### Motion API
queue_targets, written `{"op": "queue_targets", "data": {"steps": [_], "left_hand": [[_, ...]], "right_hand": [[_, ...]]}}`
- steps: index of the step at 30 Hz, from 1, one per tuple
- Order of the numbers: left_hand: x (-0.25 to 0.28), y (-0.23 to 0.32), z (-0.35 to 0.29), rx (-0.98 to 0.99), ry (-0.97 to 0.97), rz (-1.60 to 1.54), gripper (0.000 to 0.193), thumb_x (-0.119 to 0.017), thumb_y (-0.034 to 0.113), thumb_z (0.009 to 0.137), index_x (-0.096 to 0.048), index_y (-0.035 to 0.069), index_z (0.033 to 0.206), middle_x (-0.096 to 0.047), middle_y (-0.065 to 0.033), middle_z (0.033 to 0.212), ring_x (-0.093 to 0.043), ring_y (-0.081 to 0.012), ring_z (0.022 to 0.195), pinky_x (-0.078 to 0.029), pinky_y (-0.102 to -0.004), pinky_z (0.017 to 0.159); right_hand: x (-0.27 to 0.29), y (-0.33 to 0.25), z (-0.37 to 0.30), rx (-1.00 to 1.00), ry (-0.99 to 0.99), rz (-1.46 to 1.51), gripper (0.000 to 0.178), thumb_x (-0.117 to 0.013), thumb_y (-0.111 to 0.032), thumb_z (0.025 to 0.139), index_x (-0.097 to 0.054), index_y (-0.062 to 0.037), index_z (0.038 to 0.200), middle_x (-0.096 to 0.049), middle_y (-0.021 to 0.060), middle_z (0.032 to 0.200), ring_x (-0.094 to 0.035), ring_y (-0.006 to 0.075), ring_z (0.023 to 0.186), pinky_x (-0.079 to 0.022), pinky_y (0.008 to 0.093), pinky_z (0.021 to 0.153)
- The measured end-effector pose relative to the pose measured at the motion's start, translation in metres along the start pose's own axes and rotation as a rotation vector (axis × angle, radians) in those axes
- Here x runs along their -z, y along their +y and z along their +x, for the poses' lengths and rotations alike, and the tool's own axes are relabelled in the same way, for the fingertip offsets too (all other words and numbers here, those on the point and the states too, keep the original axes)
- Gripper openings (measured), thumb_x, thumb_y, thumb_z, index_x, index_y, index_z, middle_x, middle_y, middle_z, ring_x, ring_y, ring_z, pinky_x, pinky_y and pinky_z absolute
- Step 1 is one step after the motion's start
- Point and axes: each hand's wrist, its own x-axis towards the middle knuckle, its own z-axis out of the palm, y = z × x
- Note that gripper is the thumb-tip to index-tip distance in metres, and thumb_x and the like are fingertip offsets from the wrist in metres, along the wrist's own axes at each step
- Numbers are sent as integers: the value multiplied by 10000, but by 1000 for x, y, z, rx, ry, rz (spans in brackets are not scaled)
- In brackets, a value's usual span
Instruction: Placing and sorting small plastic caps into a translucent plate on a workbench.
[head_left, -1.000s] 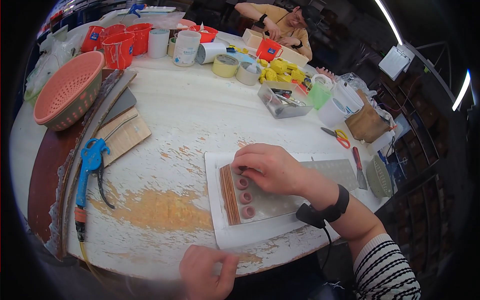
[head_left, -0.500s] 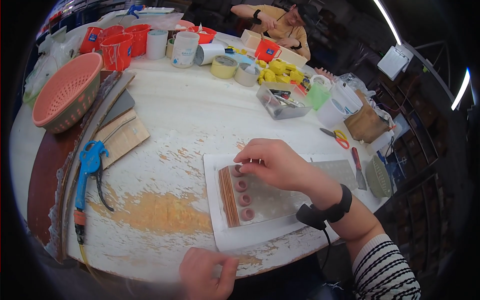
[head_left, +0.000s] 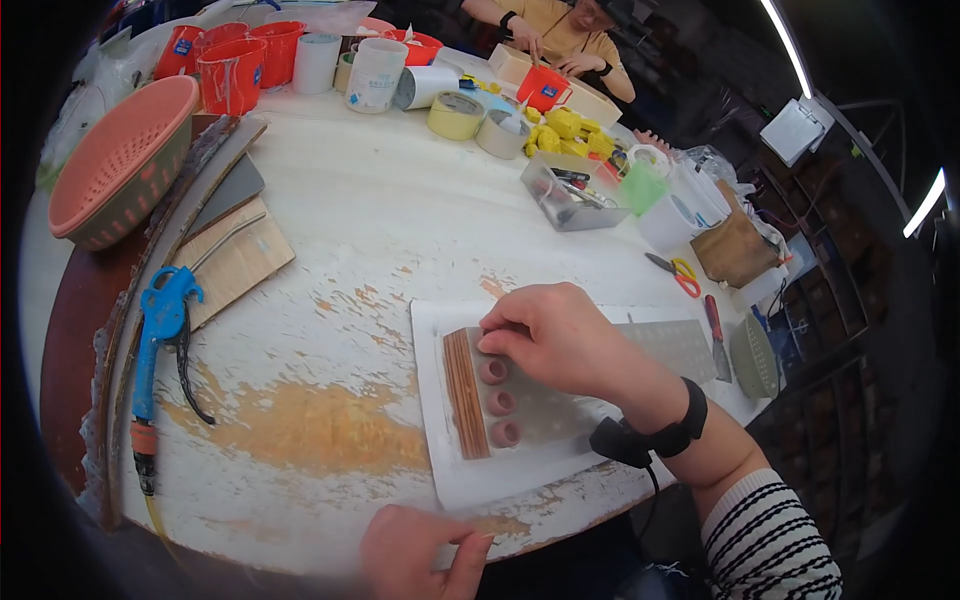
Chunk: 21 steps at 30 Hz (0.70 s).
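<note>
My right hand (head_left: 560, 338), thumb and fingertips pinched together, reaches over the far end of a row of small brownish-pink rings (head_left: 499, 403). Its fingers hide whatever is between them. Three rings show below it along one end of a flat grey plate (head_left: 570, 410). Beside the row runs a striped brown wooden block (head_left: 464, 395). Plate and block rest on a white sheet (head_left: 478, 480). At the table's front edge my left hand (head_left: 415, 550) is closed, thumb against the curled fingers; anything in its grasp is too small or hidden to name.
A blue air gun (head_left: 165, 320) lies left, near a pink-and-green colander pair (head_left: 125, 165). Red buckets (head_left: 230, 75), tape rolls (head_left: 455, 115) and a clear tool box (head_left: 572, 195) stand farther back. Scissors (head_left: 680, 272) and a red-handled scraper (head_left: 716, 335) lie right. Another person works across the table.
My right fingers have closed over the far ring, which showed before and is now hidden. My left thumb has moved slightly right. The whole view has shifted a little.
</note>
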Motion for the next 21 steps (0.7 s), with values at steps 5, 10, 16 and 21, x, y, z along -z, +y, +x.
{"op": "queue_targets", "data": {"steps": [5,10,16,21], "left_hand": [[3,-1,3,4,-44,-36,117,-759,58,831,-648,31,803,-619,-127,741,-586,-330,685,-450,-388,641],[5,2,5,29,-75,-8,101,-744,73,847,-658,27,821,-614,-142,752,-580,-327,681,-455,-384,643],[-2,5,-6,128,-75,141,127,-641,105,943,-646,-6,883,-620,-134,795,-590,-248,696,-465,-380,658],[-11,-21,-9,336,-13,24,98,-707,104,905,-653,22,914,-629,-23,784,-575,-117,706,-473,-266,683]], "right_hand": [[-3,-1,0,-12,32,57,151,-751,-146,846,-740,-17,924,-718,154,828,-701,311,775,-543,362,701],[-6,2,1,-4,58,103,127,-723,-126,852,-728,-9,899,-711,165,821,-697,325,775,-540,376,705],[-9,7,0,20,89,200,135,-677,-136,869,-717,-7,875,-715,172,838,-699,354,807,-544,416,736],[-4,32,-15,76,114,144,217,-674,-221,878,-743,-33,962,-720,202,912,-690,381,901,-534,468,819]]}}
